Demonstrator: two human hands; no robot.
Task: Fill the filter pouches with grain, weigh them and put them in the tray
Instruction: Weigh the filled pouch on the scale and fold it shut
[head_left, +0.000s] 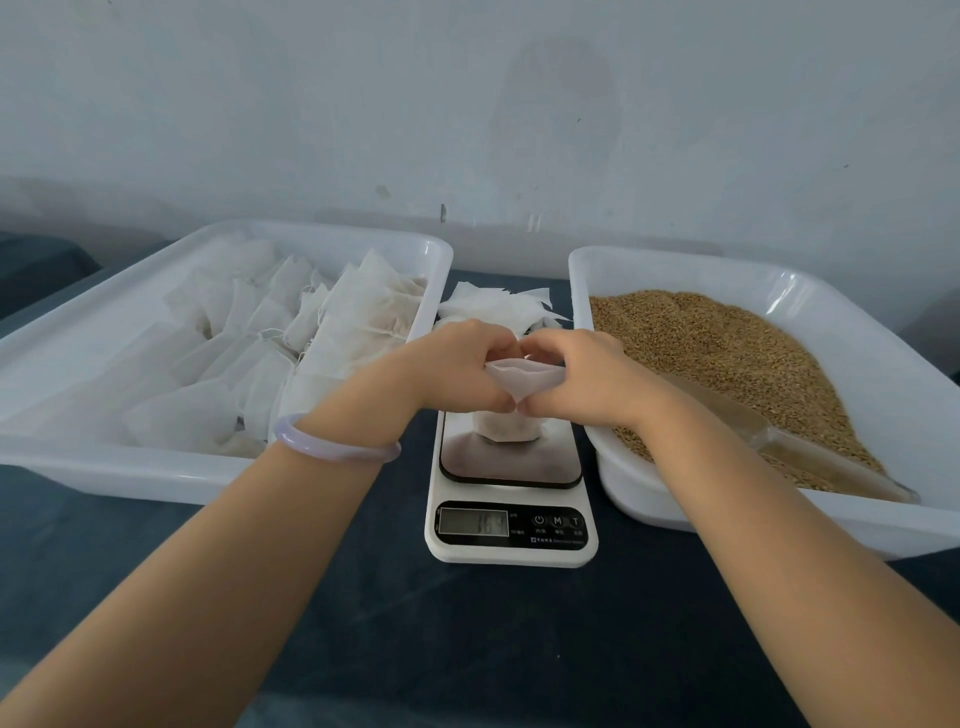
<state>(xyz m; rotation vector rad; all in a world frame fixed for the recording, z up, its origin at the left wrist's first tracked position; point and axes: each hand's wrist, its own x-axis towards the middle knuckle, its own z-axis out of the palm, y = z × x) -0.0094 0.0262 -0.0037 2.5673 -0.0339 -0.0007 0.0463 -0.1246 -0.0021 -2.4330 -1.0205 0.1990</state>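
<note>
Grip: left hand (457, 369) and right hand (576, 374) pinch the open top of the filter pouch (506, 430).
Pouch: stands on the kitchen scale (511, 543).

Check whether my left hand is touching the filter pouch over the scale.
Touching. The head view shows the left hand pinching the top edge of the filter pouch, opposite the right hand.

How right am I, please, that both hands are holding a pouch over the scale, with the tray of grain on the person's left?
Not quite: the head view shows the tray of grain on the person's right. The left hand and right hand do hold the pouch over the scale.
</note>
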